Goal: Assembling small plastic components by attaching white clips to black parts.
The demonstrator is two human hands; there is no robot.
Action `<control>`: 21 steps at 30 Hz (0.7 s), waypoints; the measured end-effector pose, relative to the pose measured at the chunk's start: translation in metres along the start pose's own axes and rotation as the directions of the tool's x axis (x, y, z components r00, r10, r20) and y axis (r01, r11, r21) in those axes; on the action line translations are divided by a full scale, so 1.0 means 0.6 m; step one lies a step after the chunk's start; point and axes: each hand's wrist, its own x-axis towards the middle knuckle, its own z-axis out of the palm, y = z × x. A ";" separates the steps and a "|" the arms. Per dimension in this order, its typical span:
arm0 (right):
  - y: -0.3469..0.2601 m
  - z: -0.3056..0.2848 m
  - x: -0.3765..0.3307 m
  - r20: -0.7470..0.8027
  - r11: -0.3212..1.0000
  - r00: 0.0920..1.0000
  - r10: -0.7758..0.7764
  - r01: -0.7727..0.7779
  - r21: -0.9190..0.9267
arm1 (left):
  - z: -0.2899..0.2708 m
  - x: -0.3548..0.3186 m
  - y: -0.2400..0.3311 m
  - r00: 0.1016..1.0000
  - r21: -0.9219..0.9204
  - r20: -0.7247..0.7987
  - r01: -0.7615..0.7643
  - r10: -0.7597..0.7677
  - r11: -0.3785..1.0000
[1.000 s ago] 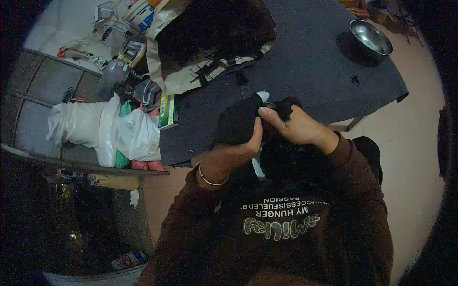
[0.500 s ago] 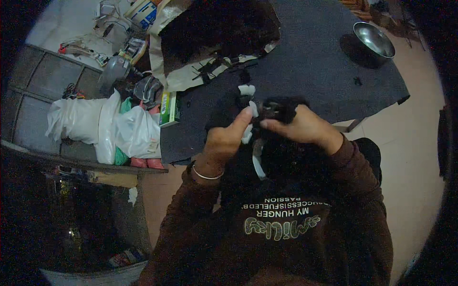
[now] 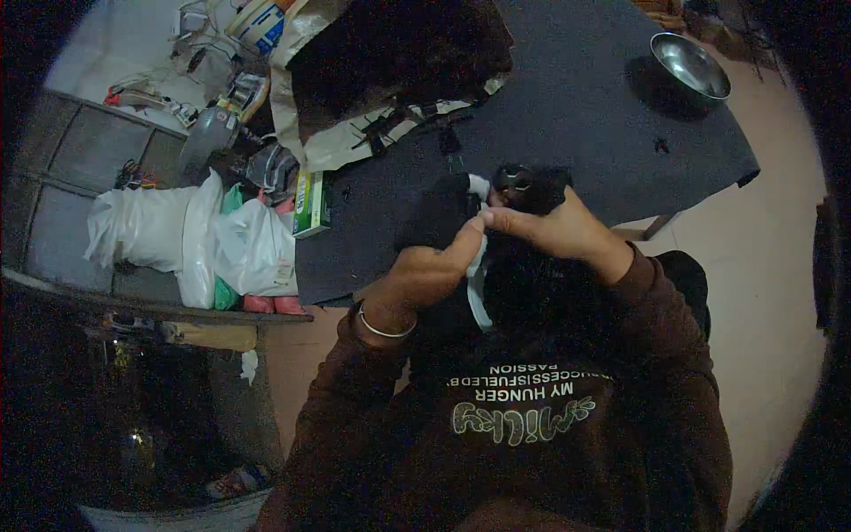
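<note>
Close together over the near edge of the dark cloth, my two hands meet at the thumbs. My left hand [image 3: 434, 268] is closed, pinching a white strip [image 3: 478, 297] whose tail hangs down toward my lap. Against its fingers lies a soft black piece [image 3: 434, 213], its kind too dark to make out. My right hand [image 3: 567, 232] is closed around a black bundle [image 3: 536, 189] with a small dark shiny part at its front, and its thumb presses near the white strip. The fingers of both hands are partly hidden.
A dark cloth [image 3: 585, 115] covers the table. An open sack [image 3: 332, 152] of black material stands at the far side, beside a green-and-white box [image 3: 310, 206]. White plastic bags [image 3: 253, 244] sit at the left. A metal bowl [image 3: 691, 66] rests at the far right.
My left hand has moved slightly right and down, bringing its thumb against the right thumb. The upper white pieces have gone from sight, and the right hand's black bundle looks less blurred.
</note>
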 end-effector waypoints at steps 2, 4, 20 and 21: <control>-0.002 0.003 0.001 0.027 0.999 0.999 0.034 -0.034 0.006 | -0.007 -0.003 0.009 1.000 0.083 0.008 0.013 -0.014 0.996; 0.009 0.001 -0.007 0.012 0.992 0.992 -0.122 0.122 0.012 | -0.014 0.007 0.023 0.912 0.157 0.264 0.281 -0.314 0.947; 0.026 -0.015 -0.003 0.326 0.895 0.878 0.351 -0.212 -0.393 | -0.070 0.037 0.039 0.832 -0.015 0.453 0.367 -0.321 0.930; 0.021 -0.024 -0.003 0.328 0.895 0.876 0.352 -0.212 -0.393 | -0.075 0.044 0.037 0.711 -0.104 0.558 0.571 -0.428 0.814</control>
